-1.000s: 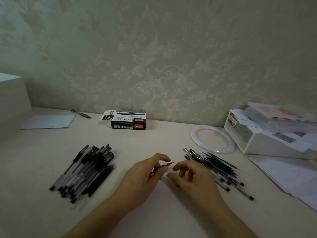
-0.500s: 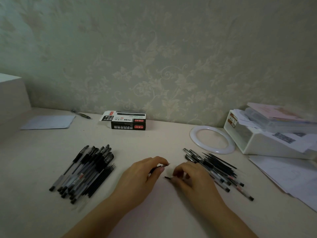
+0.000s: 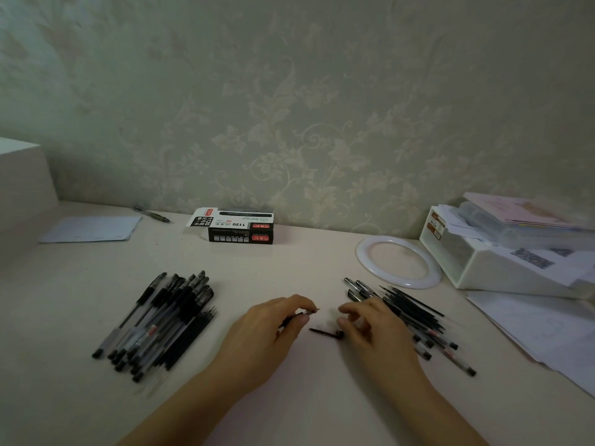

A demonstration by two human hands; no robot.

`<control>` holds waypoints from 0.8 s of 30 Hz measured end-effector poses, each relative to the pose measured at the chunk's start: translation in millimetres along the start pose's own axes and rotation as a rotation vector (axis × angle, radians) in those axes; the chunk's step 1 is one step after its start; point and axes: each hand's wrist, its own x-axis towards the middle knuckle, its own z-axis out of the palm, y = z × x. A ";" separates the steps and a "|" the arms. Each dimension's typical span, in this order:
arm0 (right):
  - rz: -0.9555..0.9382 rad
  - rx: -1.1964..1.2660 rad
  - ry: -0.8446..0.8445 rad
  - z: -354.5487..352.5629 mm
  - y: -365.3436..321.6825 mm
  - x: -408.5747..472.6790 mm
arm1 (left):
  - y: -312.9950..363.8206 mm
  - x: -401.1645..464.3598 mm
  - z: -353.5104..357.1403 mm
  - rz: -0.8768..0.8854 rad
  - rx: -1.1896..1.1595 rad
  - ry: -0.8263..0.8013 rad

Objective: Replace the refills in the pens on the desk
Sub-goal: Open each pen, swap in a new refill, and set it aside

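At lower centre the left hand pinches a thin dark pen, its metal tip poking out past the fingertips. The right hand hovers loosely curled, holding nothing, over a small black piece lying on the desk. Farther back, piles of black pens lie left and refills right.
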 end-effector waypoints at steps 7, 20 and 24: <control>0.030 0.038 -0.030 -2.5 3.8 1.8 | -0.5 -0.3 0.1 -0.001 0.012 -0.002; 0.040 0.046 -0.023 -4.3 4.8 1.0 | -0.8 0.3 0.8 -0.009 0.008 -0.022; 0.055 0.013 -0.026 -4.0 3.9 1.9 | -0.5 0.2 0.4 -0.001 0.010 -0.030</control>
